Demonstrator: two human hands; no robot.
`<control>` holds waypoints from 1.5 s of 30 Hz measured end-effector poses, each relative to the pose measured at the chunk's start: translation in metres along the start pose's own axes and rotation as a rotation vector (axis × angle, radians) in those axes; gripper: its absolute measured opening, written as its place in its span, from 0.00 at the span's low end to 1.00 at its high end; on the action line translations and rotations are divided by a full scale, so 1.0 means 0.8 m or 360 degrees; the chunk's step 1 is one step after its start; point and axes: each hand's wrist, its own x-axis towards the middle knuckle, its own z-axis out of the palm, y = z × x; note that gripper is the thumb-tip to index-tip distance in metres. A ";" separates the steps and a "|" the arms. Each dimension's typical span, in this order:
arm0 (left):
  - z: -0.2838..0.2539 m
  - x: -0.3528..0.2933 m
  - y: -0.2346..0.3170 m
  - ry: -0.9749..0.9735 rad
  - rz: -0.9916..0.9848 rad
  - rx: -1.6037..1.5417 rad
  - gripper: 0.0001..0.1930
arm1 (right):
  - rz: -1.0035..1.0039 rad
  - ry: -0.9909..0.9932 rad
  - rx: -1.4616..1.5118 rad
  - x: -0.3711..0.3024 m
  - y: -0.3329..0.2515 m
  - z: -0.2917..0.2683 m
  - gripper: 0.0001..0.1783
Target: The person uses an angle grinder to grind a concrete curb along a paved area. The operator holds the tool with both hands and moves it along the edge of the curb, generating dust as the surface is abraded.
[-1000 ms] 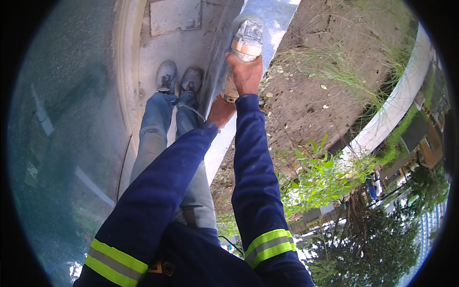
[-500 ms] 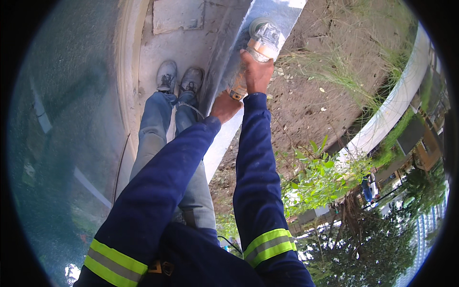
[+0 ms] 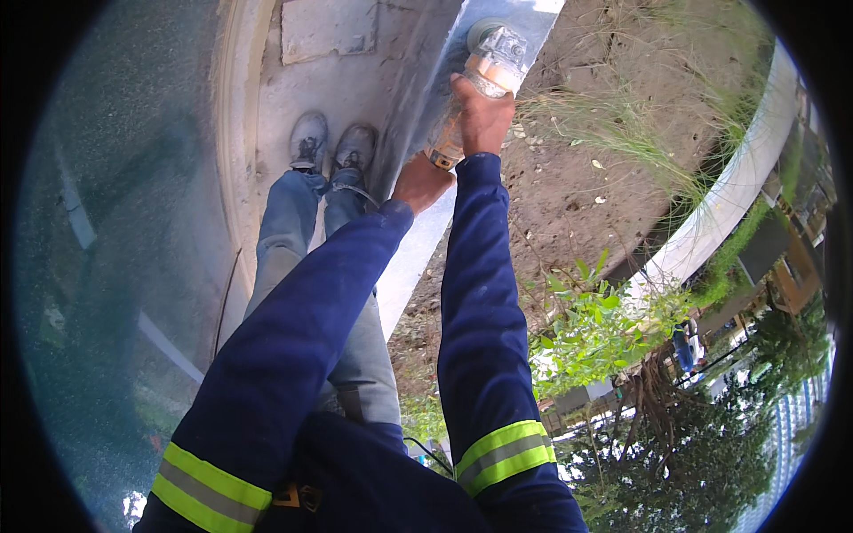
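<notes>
Angle grinder (image 3: 493, 71): lying along the top of the low wall (image 3: 410, 259), up toward the far end, with the gear head (image 3: 507, 44) a bit nearer the wall's right edge and the tail angled back toward the left edge.
Disc (image 3: 486, 31): poking out past the gear head, flat-ish over the wall top. Looks to be in contact, but can't swear to it from up here.
Right hand (image 3: 486, 117): wrapped snugly round the body just behind the gear head.
Left hand (image 3: 422, 184): closed on the tail end, close to the wall's left edge, fingers mostly hidden.
Just changed: shifted toward the wall's right edge compared with a second ago, then nudged slightly farther along — same two-handed hold.
Meaning for the grinding: probably a sweep across the top rather than a re-grip, so over a different strip now.
Footing: dusty shoes (image 3: 308, 140) on the paving (image 3: 315, 89), left of the wall — well apart from the disc.
Other side: soil (image 3: 577, 204) right along the wall's right edge, plus wispy grass (image 3: 653, 138).
</notes>
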 end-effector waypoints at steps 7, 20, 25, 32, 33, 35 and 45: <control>0.000 -0.030 0.006 -0.0019 -0.0115 -0.0189 0.23 | -0.0030 -0.0107 -0.0035 -0.020 0.005 0.003 0.38; -0.003 0.003 0.021 -0.0017 0.0045 0.0039 0.25 | -0.0033 -0.0025 0.0034 0.012 -0.003 -0.001 0.38; 0.003 -0.029 -0.005 0.0126 0.0059 -0.0384 0.22 | 0.0011 -0.0119 -0.0101 -0.020 0.005 0.008 0.40; -0.012 -0.001 0.030 0.0045 0.0086 -0.0119 0.24 | -0.0048 -0.0026 -0.0051 0.014 -0.009 0.008 0.40; -0.012 0.004 0.035 0.0013 0.0036 -0.0043 0.24 | -0.0033 -0.0018 -0.0032 0.020 -0.010 0.006 0.40; -0.008 0.010 0.039 0.0004 0.0068 0.0037 0.25 | -0.0032 -0.0005 0.0038 0.027 -0.011 0.002 0.39; 0.002 -0.011 -0.007 0.0051 0.0051 -0.0258 0.25 | 0.0011 -0.0122 -0.0193 -0.007 -0.008 0.012 0.41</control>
